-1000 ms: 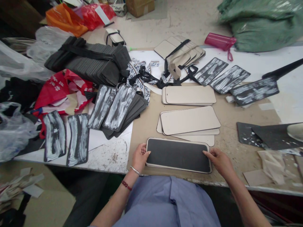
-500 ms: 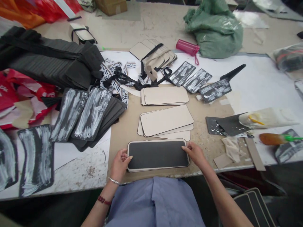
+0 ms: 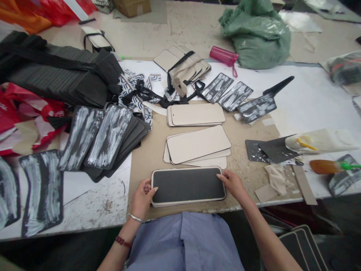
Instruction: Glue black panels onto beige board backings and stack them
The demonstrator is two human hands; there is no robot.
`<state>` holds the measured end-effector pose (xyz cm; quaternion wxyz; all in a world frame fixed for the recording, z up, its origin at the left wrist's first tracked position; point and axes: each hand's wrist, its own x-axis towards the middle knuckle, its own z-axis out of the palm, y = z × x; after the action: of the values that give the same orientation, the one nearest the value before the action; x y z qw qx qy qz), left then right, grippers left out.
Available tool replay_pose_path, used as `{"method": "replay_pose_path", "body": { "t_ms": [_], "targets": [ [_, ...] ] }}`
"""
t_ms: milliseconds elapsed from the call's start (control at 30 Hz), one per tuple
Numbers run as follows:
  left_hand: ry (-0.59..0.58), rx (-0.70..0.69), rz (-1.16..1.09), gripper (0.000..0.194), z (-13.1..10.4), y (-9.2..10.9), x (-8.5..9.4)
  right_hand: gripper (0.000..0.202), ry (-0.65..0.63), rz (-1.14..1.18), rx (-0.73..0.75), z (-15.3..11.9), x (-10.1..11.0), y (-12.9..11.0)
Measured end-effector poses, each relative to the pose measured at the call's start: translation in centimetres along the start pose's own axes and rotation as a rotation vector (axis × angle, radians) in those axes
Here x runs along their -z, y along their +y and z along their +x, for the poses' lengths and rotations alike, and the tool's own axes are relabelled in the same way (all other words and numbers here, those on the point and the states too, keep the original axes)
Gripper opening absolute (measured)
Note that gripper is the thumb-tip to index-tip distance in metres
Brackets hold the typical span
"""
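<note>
At the table's front edge lies a black rectangular panel (image 3: 187, 185) with rounded corners, set on a slightly larger cream board whose rim shows around it. My left hand (image 3: 143, 195) pinches its left end, thumb on top and fingers curled at the side. On the right end my right hand (image 3: 231, 183) grips in the same way, thumb on the black face. Beyond it are cream boards (image 3: 199, 145) in a loose stack, and farther back another stack of cream boards (image 3: 197, 114). Black panels smeared with white (image 3: 108, 135) lie to the left.
A long row of dark foam pieces (image 3: 67, 71) fills the back left. To the right are a whitish container (image 3: 318, 141) and an amber bottle with a green tip (image 3: 324, 166). Behind stand a pink bottle (image 3: 222, 55) and a green bag (image 3: 256, 35). Patterned straps (image 3: 138, 94) lie mid-table.
Both hands keep their hold on the ends of the black-topped board, which stays in place. Only the camera view shifts very slightly.
</note>
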<state>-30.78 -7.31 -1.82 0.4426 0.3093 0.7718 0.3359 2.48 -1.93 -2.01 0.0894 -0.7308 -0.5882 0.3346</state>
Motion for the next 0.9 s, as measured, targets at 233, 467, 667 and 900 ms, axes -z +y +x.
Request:
{"method": "replay_pose_path", "body": {
  "t_ms": [233,467,667,900],
  "targets": [
    [-0.006,-0.003,-0.009,0.041,0.0,-0.5,-0.1,0.034,-0.018,-0.026,0.011,0.1,0.0,0.1],
    [-0.006,0.023,-0.014,0.036,-0.4,0.6,-0.1,0.036,-0.037,-0.046,0.024,0.3,0.0,0.5],
    [0.015,0.024,-0.004,0.031,-0.4,0.8,-0.5,0.036,0.092,-0.128,-0.028,0.2,-0.1,0.9],
    [0.136,-0.220,0.352,0.026,-1.4,0.4,-0.4,0.028,0.164,-0.313,0.512,-1.0,-3.3,-7.0]
  ]
}}
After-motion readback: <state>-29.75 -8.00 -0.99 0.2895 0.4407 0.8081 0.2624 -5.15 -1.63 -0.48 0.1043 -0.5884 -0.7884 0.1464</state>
